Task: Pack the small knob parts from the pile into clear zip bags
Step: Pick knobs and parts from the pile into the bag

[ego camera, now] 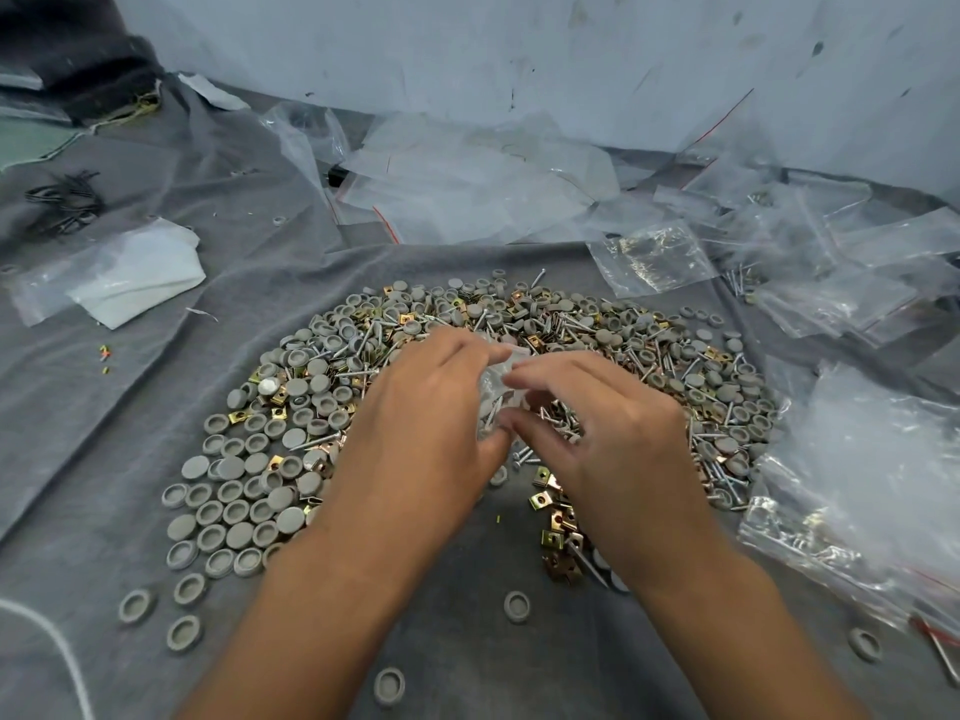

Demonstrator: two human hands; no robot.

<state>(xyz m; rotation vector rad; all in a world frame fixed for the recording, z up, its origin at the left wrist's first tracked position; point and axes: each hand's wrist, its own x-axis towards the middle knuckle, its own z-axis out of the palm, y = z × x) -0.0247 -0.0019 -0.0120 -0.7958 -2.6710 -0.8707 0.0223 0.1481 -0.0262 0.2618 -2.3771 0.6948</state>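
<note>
Head cam looked down on a grey felt-like cloth surface (130,407) heaped with a pile of small round grey plastic knob caps (291,407), mixed with shiny silver screws (717,444) and square brassy metal clips (556,522). Both hands met over the middle of the pile, pinching a small crinkly clear zip bag (493,392) between them: left hand (421,423) had its grip on the bag's left edge, right hand (608,433) pinched the right side with curled fingers. Some caps and screws were already inside it. Flat empty clear bags with red zip lines (467,184) lay behind, filled ones (852,491) to the right.
</note>
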